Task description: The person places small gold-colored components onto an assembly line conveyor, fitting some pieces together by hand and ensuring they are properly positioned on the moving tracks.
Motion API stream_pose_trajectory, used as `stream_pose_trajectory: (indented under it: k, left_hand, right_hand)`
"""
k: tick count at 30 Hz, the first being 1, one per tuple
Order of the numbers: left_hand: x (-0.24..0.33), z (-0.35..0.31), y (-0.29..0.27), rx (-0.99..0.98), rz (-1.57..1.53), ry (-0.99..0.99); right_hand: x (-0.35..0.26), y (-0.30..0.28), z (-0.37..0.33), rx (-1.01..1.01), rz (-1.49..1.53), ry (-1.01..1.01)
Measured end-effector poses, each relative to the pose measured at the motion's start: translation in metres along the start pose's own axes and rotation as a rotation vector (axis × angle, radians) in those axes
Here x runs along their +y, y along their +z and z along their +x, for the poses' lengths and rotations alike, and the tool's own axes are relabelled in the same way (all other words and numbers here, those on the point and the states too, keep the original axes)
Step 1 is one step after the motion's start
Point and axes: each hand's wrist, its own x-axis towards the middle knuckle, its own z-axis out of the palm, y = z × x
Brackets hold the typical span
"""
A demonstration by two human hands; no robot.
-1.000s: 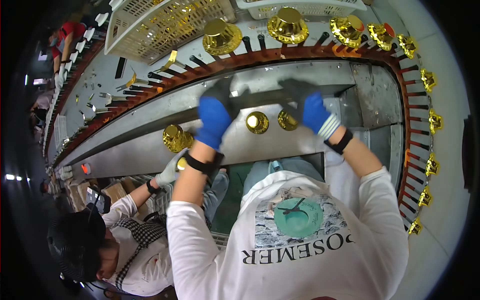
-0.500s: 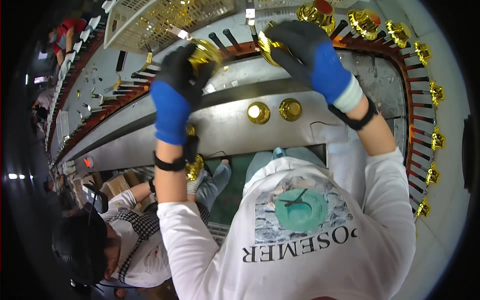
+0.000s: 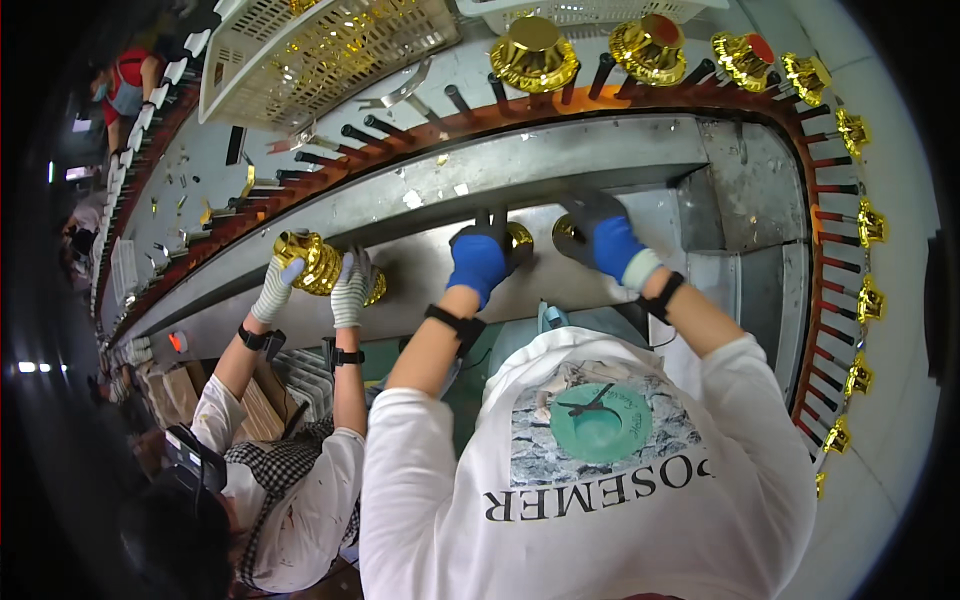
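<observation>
Both my hands wear black and blue work gloves and are down on the steel bench (image 3: 440,290). My left hand (image 3: 485,255) is closed about a shiny gold cup-shaped part (image 3: 519,238), whose right side shows past the fingers. Close by on the right, my right hand (image 3: 603,235) has its fingers curled over a second gold cup-shaped part (image 3: 567,230), mostly covered by the glove. Beyond the bench, a gold flared part (image 3: 535,55) with a gold top stands on the curved rack line, beside another flared part (image 3: 648,48) with a reddish top.
The orange-brown rack line (image 3: 470,122) with black pegs curves round the far and right sides, carrying several gold parts. Plastic crates (image 3: 330,65) stand behind it. At my left a co-worker in striped gloves holds a stack of gold parts (image 3: 310,263) over the bench.
My hands have come down from the rack line to the two parts on the bench. The gold parts they held now stand on the line. The co-worker's hands have come up over the bench.
</observation>
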Motion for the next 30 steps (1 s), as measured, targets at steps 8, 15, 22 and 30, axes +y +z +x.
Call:
stream_pose_trajectory:
  k: [8,15,22,30]
  left_hand:
    - [0.029,0.073,-0.244,0.847,-0.135,0.482]
    - [0.010,0.077,-0.222,0.698,-0.023,0.384]
    - [-0.020,-0.035,-0.102,0.369,-0.449,0.273]
    - [-0.037,-0.010,0.054,0.120,-0.164,0.059]
  right_hand:
    - [-0.027,-0.207,0.173,0.748,-0.389,-0.193]
    - [-0.032,-0.183,0.163,0.267,-0.088,-0.014]
    - [-0.035,-0.109,0.057,0.051,0.106,-0.117]
    - [-0.010,0.018,0.002,-0.246,0.014,0.180]
